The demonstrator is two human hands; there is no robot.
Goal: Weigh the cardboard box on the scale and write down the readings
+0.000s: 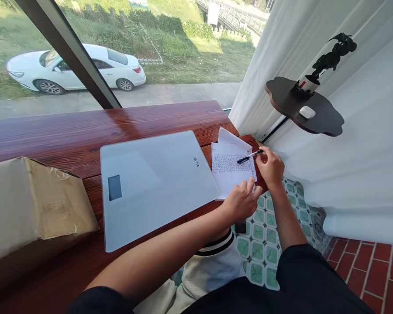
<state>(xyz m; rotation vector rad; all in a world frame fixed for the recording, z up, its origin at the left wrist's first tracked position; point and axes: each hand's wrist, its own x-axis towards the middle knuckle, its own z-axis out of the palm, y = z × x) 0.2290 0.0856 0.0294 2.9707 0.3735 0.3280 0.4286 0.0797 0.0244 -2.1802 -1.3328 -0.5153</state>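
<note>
On the right end of the wooden table lies a notepad (227,174) with rows of small handwriting, its upper page partly lifted. My right hand (271,168) pinches one end of a black pen (249,157), which slants over the written lines with its dark end toward the page. At the pad's lower right corner rests my left hand (244,198), fingers stretched out on the paper. A flat grey glass scale (160,187) with a small dark display lies left of the pad, touching or nearly touching it.
A cardboard box (59,196) stands on the table (144,117) at the left. Beyond the right edge, a dark wavy side table (324,114) carries a potted plant (309,83) and a white case (307,112). White curtains (356,174) hang behind it. Green tiles (258,248) lie below.
</note>
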